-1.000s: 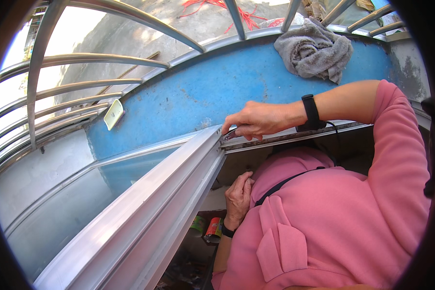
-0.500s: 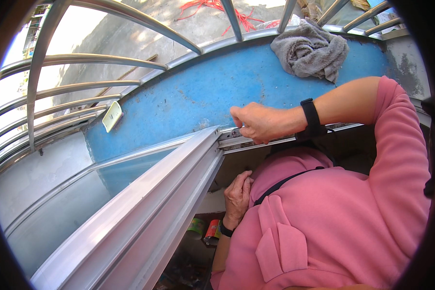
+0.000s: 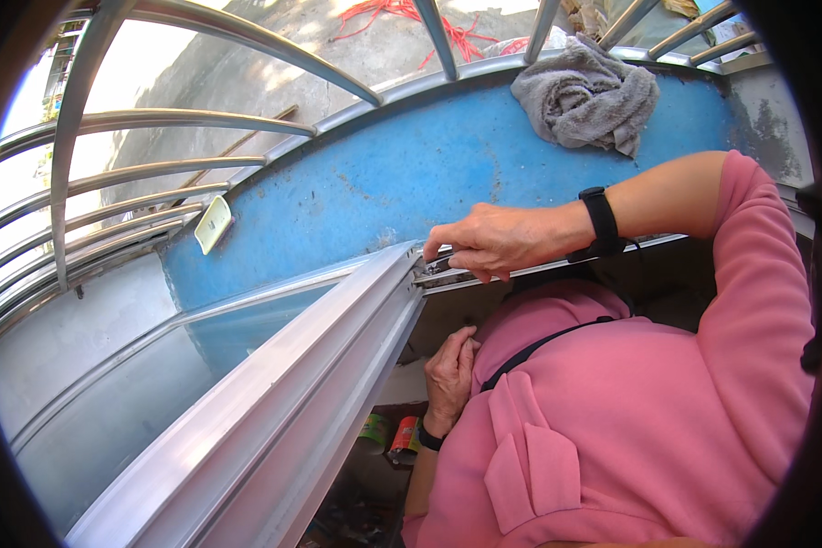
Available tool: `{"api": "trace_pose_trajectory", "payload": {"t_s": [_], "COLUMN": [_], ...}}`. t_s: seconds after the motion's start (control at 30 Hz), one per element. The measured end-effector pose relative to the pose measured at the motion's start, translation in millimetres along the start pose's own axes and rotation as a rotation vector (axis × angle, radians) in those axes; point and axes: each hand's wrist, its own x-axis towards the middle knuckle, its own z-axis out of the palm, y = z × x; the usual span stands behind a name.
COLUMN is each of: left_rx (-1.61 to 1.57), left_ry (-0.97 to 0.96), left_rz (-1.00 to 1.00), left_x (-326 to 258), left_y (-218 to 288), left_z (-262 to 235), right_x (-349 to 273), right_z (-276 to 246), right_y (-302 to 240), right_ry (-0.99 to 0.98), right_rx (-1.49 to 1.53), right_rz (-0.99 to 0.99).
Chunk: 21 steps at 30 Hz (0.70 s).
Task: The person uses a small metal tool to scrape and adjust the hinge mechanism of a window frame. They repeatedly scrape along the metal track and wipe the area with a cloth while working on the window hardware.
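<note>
My right hand (image 3: 498, 240) is over the metal window track (image 3: 440, 277), close to the end of the white sliding window frame (image 3: 283, 388). Its index finger reaches down to the track while the other fingers curl under; anything small between them is hidden. Lower down, my left hand (image 3: 449, 370) rests against my pink top, beside the window frame. The left fingers are curled, and what they may hold cannot be seen.
Beyond the track runs a blue sill (image 3: 384, 173) carrying a crumpled grey cloth (image 3: 589, 96) and a pale soap dish (image 3: 214, 225). Metal bars (image 3: 201, 118) border its outer side. Below the frame stand a red can (image 3: 405, 437) and a green can (image 3: 373, 431).
My right hand has shifted slightly left and down, bringing its index finger to the track by the window frame's end. My left hand has hardly moved.
</note>
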Motion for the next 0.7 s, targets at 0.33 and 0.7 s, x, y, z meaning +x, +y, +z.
{"api": "trace_pose_trajectory", "payload": {"t_s": [0.33,0.7], "left_rx": [0.000,-0.013], "left_ry": [0.001,0.008], "left_rz": [-0.023,0.009], "left_x": [4,3], "left_y": [-3,-1], "left_z": [1,1], "right_x": [32,21], "right_z": [-3,-23], "right_y": [25,7], "right_ry": [0.012,0.085], "right_rx": [-0.055,-0.553], "right_rz": [-0.034,-0.058]}}
